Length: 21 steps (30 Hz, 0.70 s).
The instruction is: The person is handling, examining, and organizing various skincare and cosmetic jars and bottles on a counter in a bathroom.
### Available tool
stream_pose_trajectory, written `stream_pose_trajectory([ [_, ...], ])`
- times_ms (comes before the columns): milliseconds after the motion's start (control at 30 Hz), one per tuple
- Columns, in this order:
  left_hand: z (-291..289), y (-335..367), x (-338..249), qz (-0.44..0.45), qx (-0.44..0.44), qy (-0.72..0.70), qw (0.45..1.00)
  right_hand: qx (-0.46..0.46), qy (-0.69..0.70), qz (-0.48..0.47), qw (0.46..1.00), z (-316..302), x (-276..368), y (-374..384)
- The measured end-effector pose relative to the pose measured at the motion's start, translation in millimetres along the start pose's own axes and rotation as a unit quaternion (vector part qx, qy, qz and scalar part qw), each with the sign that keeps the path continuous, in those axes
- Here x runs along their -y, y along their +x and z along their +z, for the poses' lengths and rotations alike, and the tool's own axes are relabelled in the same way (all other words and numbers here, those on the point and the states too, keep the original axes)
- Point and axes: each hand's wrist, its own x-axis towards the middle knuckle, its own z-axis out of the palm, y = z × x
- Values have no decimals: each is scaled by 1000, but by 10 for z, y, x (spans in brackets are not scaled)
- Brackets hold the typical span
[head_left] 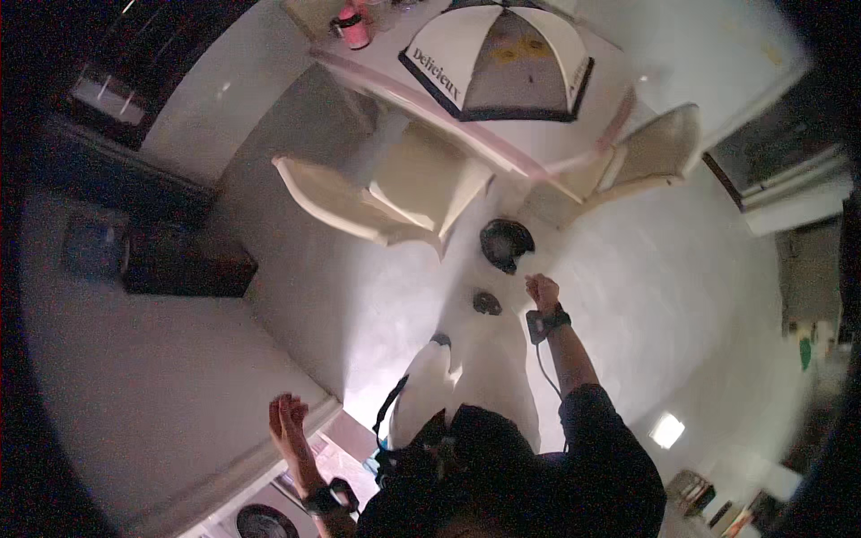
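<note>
My right hand (543, 292) is held out ahead of my body over the floor, fingers curled in, with nothing seen in them. Nearest to it on the floor is a round black object (507, 244), its kind unclear. Low on the left, beside the wall edge, my left hand (288, 415) is raised with its fingers partly stretched and nothing in it. Each wrist wears a dark strap with a small device; a cable runs from the right wrist device (536, 328) along the arm.
A table (430, 94) ahead carries a white-and-grey tent-shaped food cover (507, 63) and a pink bottle (354, 29). Two pale chairs (359, 202) (650, 148) stand at its near side. A dark box (188, 264) is at the left, and a shelf with small items (708, 502) at lower right.
</note>
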Motion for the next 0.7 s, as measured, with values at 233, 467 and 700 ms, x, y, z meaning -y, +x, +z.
stream_pose_trajectory([
  [233,169,-721,24,-86,-173,-3,981,36,-441,-25,897,-328,-393,1693],
  [467,795,-947,-45,-227,-268,165,922,-100,-56,211,971,-407,-882,2503],
  [700,1157,-1071,91,-286,-288,195,893,-18,-1,225,974,-753,-985,3044],
])
